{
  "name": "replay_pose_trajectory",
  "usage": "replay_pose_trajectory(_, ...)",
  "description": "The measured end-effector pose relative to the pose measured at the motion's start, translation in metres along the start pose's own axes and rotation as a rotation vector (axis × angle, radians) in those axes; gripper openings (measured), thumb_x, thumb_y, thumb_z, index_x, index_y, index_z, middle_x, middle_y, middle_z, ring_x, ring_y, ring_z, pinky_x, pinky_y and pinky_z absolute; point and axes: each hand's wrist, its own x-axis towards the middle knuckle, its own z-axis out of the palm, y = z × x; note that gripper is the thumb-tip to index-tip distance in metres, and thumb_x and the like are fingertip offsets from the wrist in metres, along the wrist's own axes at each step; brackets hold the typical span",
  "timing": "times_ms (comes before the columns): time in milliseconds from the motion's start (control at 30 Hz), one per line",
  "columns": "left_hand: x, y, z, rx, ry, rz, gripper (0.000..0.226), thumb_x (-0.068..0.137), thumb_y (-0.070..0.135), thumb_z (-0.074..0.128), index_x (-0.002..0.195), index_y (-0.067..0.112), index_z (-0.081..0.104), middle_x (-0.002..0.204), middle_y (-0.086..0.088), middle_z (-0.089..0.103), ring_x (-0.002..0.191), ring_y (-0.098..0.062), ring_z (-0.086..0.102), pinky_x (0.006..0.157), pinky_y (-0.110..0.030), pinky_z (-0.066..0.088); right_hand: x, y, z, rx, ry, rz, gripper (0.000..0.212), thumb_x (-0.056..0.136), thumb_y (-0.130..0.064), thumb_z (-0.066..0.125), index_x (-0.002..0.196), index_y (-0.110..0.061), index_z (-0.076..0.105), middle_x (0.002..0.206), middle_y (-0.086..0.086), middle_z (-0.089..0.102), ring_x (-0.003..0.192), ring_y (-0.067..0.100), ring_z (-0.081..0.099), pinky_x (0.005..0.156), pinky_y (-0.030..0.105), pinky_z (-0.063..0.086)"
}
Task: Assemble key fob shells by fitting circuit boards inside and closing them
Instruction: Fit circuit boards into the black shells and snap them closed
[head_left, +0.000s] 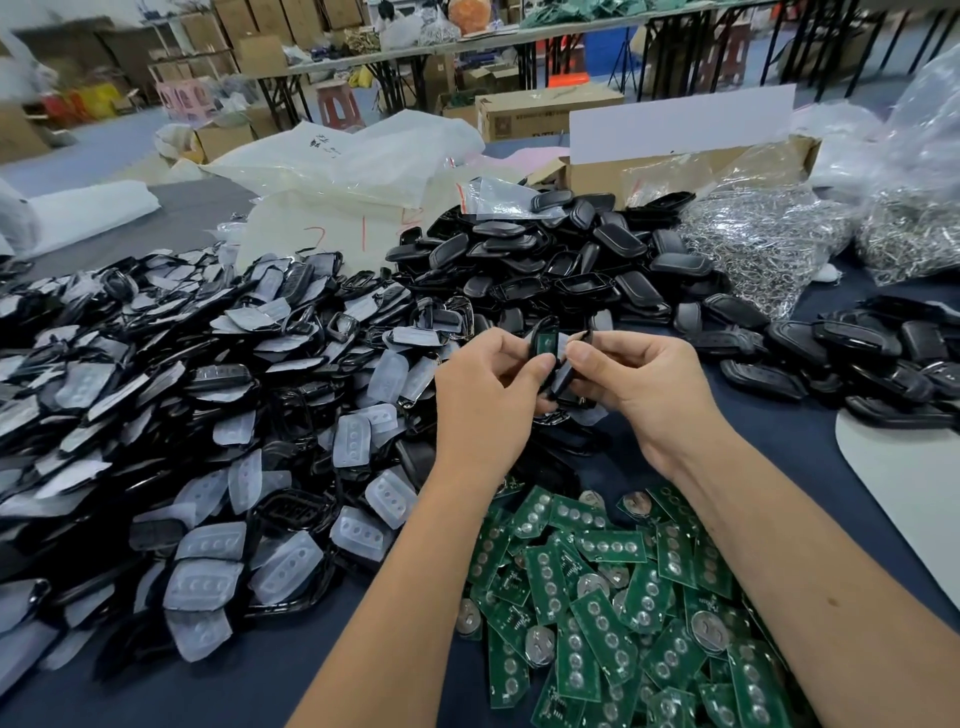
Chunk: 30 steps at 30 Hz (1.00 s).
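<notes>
My left hand (483, 395) grips a black key fob shell half with a green circuit board (546, 343) showing inside it. My right hand (644, 384) pinches a second black shell half (563, 375) against the first, thumb on top. Both hands meet above the table's middle. Under my forearms lies a heap of green circuit boards (613, 597) with round battery clips. To the left spreads a big pile of black shell fronts with translucent button pads (208, 426). Behind the hands is a mound of black shell backs (561, 260).
More black shells (857, 358) lie at the right beside a white board (909, 483). Bags of metal rings (769, 244) and an open cardboard box (675, 156) stand at the back right, clear plastic bags (343, 171) at the back. The tabletop (260, 686) is dark blue.
</notes>
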Motion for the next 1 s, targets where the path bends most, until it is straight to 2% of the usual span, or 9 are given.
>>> replay_pose_trajectory(100,0.001,-0.001,0.002,0.048,-0.019,0.033,0.012,0.096,0.01,0.072,0.086,0.018,0.069,0.082,0.003,0.075,0.06,-0.013,0.075,0.057,-0.021,0.058,0.0,0.0,0.0,-0.022,0.025,-0.01,0.022,0.067,-0.028,0.088,0.086,-0.015,0.085,0.091,0.014,0.08,0.079,0.02,0.076,0.069,0.023,0.06)
replay_pose_trajectory(300,-0.002,-0.003,0.008,0.113,-0.07,0.1,0.013,0.097,0.007,0.068,0.098,0.015,0.079,0.084,0.006,0.077,0.071,-0.01,0.075,0.067,-0.028,0.064,0.0,0.004,-0.001,-0.133,0.093,-0.032,0.018,0.069,-0.03,0.094,0.084,-0.025,0.085,0.086,0.008,0.081,0.079,0.02,0.078,0.068,0.024,0.06)
replay_pose_trajectory(367,-0.002,-0.003,0.008,0.16,-0.087,0.132,0.015,0.098,0.009,0.066,0.099,0.016,0.08,0.086,0.006,0.077,0.072,-0.012,0.075,0.073,-0.036,0.064,0.0,0.005,-0.002,-0.191,0.109,-0.046,0.016,0.071,-0.029,0.095,0.084,-0.031,0.085,0.084,0.005,0.081,0.078,0.02,0.079,0.068,0.025,0.061)
replay_pose_trajectory(433,-0.003,-0.002,0.009,0.207,-0.109,0.169,0.012,0.095,0.013,0.069,0.1,0.015,0.08,0.087,0.005,0.078,0.076,-0.01,0.074,0.077,-0.039,0.062,0.0,0.005,-0.003,-0.227,0.134,-0.053,0.022,0.066,-0.038,0.097,0.083,-0.033,0.084,0.081,0.003,0.08,0.075,0.021,0.079,0.066,0.029,0.062)
replay_pose_trajectory(567,-0.006,0.0,0.011,0.343,-0.091,0.232,0.013,0.085,0.018,0.082,0.097,0.014,0.08,0.084,0.005,0.076,0.081,-0.004,0.068,0.076,-0.024,0.055,0.001,0.008,-0.004,-0.371,0.206,-0.082,0.039,0.053,-0.061,0.092,0.08,-0.035,0.082,0.075,-0.004,0.079,0.071,0.016,0.078,0.062,0.036,0.064)
replay_pose_trajectory(633,-0.005,0.0,0.011,0.346,-0.103,0.219,0.009,0.085,0.015,0.081,0.094,0.014,0.079,0.081,0.006,0.075,0.076,-0.005,0.069,0.076,-0.028,0.056,0.001,0.009,-0.005,-0.43,0.209,-0.091,0.043,0.053,-0.064,0.091,0.077,-0.03,0.081,0.072,-0.004,0.078,0.067,0.016,0.077,0.064,0.04,0.066)
replay_pose_trajectory(733,-0.003,-0.001,0.009,0.33,-0.097,0.213,0.005,0.085,0.013,0.079,0.089,0.015,0.08,0.075,0.005,0.074,0.072,-0.012,0.07,0.074,-0.039,0.058,0.002,0.01,-0.005,-0.444,0.185,-0.092,0.046,0.056,-0.064,0.089,0.076,-0.024,0.079,0.071,-0.001,0.077,0.063,0.019,0.076,0.065,0.045,0.066)
replay_pose_trajectory(867,0.0,-0.004,0.004,0.322,-0.053,0.179,0.013,0.083,0.014,0.082,0.092,0.024,0.081,0.078,0.011,0.068,0.072,-0.012,0.07,0.074,-0.04,0.06,0.005,0.009,-0.011,-0.465,0.093,-0.136,0.043,0.061,-0.066,0.087,0.086,-0.033,0.077,0.08,0.0,0.078,0.069,0.02,0.076,0.06,0.037,0.062)
replay_pose_trajectory(1000,0.004,-0.008,0.0,0.29,-0.08,0.137,0.023,0.082,0.011,0.084,0.103,0.02,0.082,0.084,0.01,0.071,0.076,-0.014,0.072,0.079,-0.042,0.062,0.009,0.005,-0.024,-0.46,-0.111,-0.135,0.035,0.077,-0.041,0.09,0.11,-0.038,0.078,0.101,0.005,0.078,0.089,0.03,0.074,0.068,0.038,0.062)
